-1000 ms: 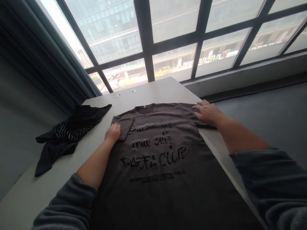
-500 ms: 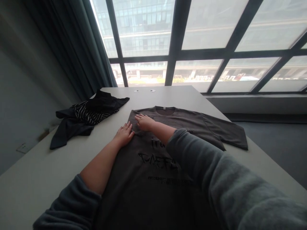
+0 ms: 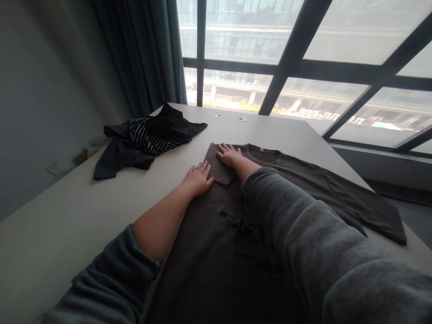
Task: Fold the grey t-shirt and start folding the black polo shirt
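A brown T-shirt (image 3: 303, 180) with black lettering lies flat, front up, on a white table (image 3: 67, 216). Its left sleeve is folded inward over the chest. My left hand (image 3: 198, 178) rests palm down on the shirt's left edge, just below that fold. My right hand (image 3: 229, 154) reaches across my body and presses flat on the folded sleeve near the left shoulder. Both hands have fingers spread and hold nothing. The right sleeve lies spread toward the table's right edge. My grey-sleeved right arm hides part of the print.
A crumpled black garment with white stripes (image 3: 148, 137) lies on the table's far left. Two small round caps (image 3: 229, 118) sit in the tabletop near the window. A dark curtain (image 3: 141, 54) hangs at the left; the table's right edge drops to the floor.
My right hand left the right sleeve and crossed over to the folded left sleeve. My left hand stayed at the shirt's left edge. The view swung left.
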`<state>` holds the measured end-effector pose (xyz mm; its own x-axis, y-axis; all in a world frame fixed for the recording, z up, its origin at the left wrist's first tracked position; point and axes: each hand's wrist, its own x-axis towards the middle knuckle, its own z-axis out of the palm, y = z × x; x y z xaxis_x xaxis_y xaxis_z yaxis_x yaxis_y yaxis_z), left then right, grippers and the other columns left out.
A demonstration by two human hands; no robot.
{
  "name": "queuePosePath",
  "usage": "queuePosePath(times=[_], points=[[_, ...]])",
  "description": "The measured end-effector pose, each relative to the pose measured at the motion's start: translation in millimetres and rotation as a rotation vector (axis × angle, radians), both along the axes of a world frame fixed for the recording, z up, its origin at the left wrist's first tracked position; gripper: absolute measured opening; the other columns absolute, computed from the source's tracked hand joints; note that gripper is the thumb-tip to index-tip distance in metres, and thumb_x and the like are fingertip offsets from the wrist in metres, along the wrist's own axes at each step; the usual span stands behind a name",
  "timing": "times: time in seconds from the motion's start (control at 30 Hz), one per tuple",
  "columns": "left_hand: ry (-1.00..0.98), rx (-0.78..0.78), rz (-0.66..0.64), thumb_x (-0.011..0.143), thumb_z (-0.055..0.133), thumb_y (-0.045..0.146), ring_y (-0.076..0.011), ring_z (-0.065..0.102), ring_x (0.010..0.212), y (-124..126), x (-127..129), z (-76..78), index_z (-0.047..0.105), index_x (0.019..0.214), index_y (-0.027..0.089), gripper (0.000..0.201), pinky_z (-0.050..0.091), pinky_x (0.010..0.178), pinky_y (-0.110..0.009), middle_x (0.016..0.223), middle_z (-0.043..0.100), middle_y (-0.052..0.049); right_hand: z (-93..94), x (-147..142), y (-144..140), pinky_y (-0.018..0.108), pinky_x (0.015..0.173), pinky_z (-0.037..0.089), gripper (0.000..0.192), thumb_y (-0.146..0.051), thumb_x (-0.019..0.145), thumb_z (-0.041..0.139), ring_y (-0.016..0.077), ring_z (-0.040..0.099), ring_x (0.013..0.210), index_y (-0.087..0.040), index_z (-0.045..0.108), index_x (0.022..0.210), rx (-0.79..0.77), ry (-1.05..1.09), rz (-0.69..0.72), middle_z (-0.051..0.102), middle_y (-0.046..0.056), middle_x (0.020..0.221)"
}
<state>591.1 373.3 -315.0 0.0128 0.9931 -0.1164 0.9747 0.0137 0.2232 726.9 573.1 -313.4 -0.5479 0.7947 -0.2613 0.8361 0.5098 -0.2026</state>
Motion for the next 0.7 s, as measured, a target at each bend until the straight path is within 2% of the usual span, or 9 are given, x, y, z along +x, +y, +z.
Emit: queuePosePath(times=[0.17,0.33,0.47,0.6,0.7], points=[[-0.011,0.009,0.008,0.107,0.033,0.058,-0.0294,0.021,0.165,-1,0,-0.2,0.032,0.170,0.020,0.074,0.016,0.134,-0.049,0.179,0.018,-0.008,-2.6,14,16,0.072,0.128,0.000,0.078,-0.065,0.107,0.018,0.0367,0.001,0.166,-0.026,0.015,0.175,0.017,-0.043,-0.064,0.004,0.004,0.181],[-0.013,0.001,0.022,0.107,0.033,0.058,-0.0291,0.020,0.165,-2,2,2.3,0.031,0.170,0.019,0.074,0.017,0.134,-0.050,0.179,0.018,-0.009,0.9,34,28,0.069,0.129,-0.002,0.081,-0.067,0.106,0.016,0.0342,0.000,0.167,-0.025,0.012,0.175,0.019,-0.091,-0.096,0.002,0.005,0.181],[-0.010,0.013,0.020,0.107,0.032,0.058,-0.0291,0.022,0.165,-3,2,2.3,0.031,0.170,0.019,0.074,0.018,0.134,-0.050,0.179,0.019,-0.009,4.9,36,23,0.067,0.130,-0.001,0.080,-0.065,0.107,0.017,0.0324,0.001,0.167,-0.022,0.016,0.174,0.053,-0.116,-0.059,0.005,0.006,0.181],[-0.010,0.040,0.020,0.107,0.032,0.059,-0.0295,0.023,0.165,-2,1,-0.7,0.030,0.171,0.021,0.075,0.019,0.133,-0.050,0.178,0.021,-0.009,7.1,28,10,0.061,0.131,-0.002,0.078,-0.060,0.109,0.016,0.0299,0.006,0.167,-0.014,0.026,0.172,0.203,-0.068,-0.005,0.014,0.011,0.180],[-0.010,0.043,0.029,0.106,0.033,0.061,-0.0289,0.023,0.165,-1,1,-1.6,0.030,0.171,0.019,0.076,0.018,0.133,-0.048,0.178,0.021,-0.010,6.3,25,7,0.062,0.131,-0.001,0.086,-0.065,0.107,0.019,0.0337,0.012,0.166,-0.008,0.027,0.171,0.178,-0.110,-0.108,0.017,0.019,0.178]])
